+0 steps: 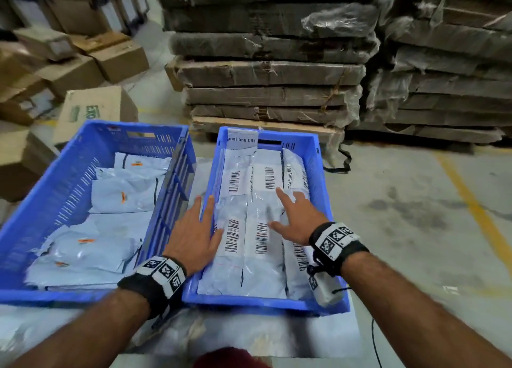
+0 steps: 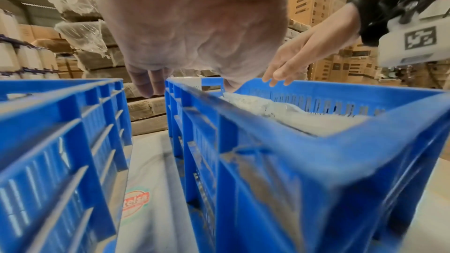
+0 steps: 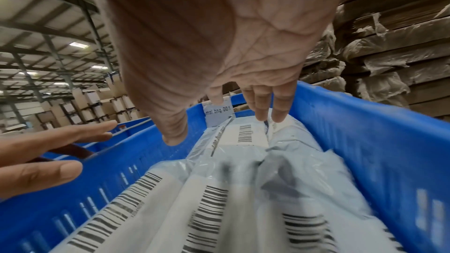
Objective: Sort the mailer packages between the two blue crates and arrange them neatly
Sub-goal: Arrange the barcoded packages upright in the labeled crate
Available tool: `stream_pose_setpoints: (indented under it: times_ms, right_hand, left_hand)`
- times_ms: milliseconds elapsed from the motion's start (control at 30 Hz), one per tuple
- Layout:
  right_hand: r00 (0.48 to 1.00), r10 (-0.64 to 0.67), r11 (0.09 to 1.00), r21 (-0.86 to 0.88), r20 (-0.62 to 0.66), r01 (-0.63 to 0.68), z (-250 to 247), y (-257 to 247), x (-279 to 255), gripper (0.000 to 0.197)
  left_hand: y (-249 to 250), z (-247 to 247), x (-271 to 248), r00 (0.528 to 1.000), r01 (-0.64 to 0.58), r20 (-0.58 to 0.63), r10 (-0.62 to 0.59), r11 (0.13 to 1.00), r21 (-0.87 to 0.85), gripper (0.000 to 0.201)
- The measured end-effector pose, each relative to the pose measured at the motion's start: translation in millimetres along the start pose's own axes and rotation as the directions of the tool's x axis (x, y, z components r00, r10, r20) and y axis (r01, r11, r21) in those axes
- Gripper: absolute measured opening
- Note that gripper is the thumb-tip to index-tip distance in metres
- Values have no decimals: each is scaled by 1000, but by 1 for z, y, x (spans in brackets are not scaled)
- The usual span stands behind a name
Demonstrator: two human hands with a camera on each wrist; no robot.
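Note:
Two blue crates stand side by side. The left crate (image 1: 50,179) (image 2: 60,141) holds loose grey mailers (image 1: 122,195) with orange marks. The right crate (image 1: 263,305) (image 2: 316,161) (image 3: 365,141) holds barcode mailers (image 1: 263,229) (image 3: 219,199) (image 2: 268,107) lined up in rows. My left hand (image 1: 206,218) (image 2: 148,84) (image 3: 48,151) is flat with straight fingers over the right crate's left rim, its thumb by the nearest mailer. My right hand (image 1: 282,209) (image 3: 219,126) (image 2: 304,51) is spread over the middle mailers, holding nothing. Whether its fingertips touch them is unclear.
A paper label (image 1: 241,140) hangs on the right crate's far wall. Plastic-wrapped stacks of flat cardboard (image 1: 266,73) rise just behind the crates. Cardboard boxes (image 1: 69,71) crowd the left. A yellow line (image 1: 471,207) crosses the concrete floor on the right. White sheeting (image 2: 151,180) lies under the crates.

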State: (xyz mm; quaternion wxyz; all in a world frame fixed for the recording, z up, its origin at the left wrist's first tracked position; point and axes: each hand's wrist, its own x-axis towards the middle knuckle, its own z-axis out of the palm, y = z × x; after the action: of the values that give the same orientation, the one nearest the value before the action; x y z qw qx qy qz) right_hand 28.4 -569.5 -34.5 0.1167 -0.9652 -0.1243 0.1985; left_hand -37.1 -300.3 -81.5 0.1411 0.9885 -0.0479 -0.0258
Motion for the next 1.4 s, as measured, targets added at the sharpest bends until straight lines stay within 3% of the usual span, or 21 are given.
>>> stream_pose_setpoints:
  times_ms: [167, 333, 467, 633, 867, 1000, 1133, 1267, 1400]
  right_hand:
    - [991, -121, 991, 47, -58, 124, -3, -34, 8, 88]
    - [940, -293, 951, 53, -173, 306, -5, -94, 14, 84]
    - [890, -402, 910, 12, -215, 414, -1, -147, 19, 84]
    - [847, -476, 877, -50, -236, 479, 5, -221, 35, 85]
    - [874, -445, 894, -47, -193, 445, 16, -333, 77, 85]
    - [924, -354, 935, -26, -145, 354, 33, -375, 108, 86]
    - [953, -298, 955, -22, -55, 297, 54, -400, 126, 88]
    - [966, -258, 962, -91, 7, 258, 71, -411, 145, 92]
    - [975, -218, 967, -125, 28, 220, 87, -407, 169, 92]
  left_hand:
    - [-2, -21, -17, 998, 27, -52, -26, 999, 20, 86]
    - [-27, -58, -25, 996, 57, -67, -53, 996, 63, 87]
    - [-69, -87, -32, 992, 108, -73, -102, 991, 84, 91]
    - [-157, -110, -40, 981, 173, -102, -164, 981, 84, 94]
    - [-290, -150, -50, 974, 222, -75, -215, 970, 99, 105]
    - [-355, -150, -52, 979, 205, -16, -205, 966, 159, 104]
    - [-384, -145, -45, 980, 158, 91, -178, 967, 200, 104]
    - [-399, -128, -34, 980, 159, 100, -175, 976, 146, 85]
    - [-404, -112, -30, 984, 143, 94, -152, 985, 98, 89]
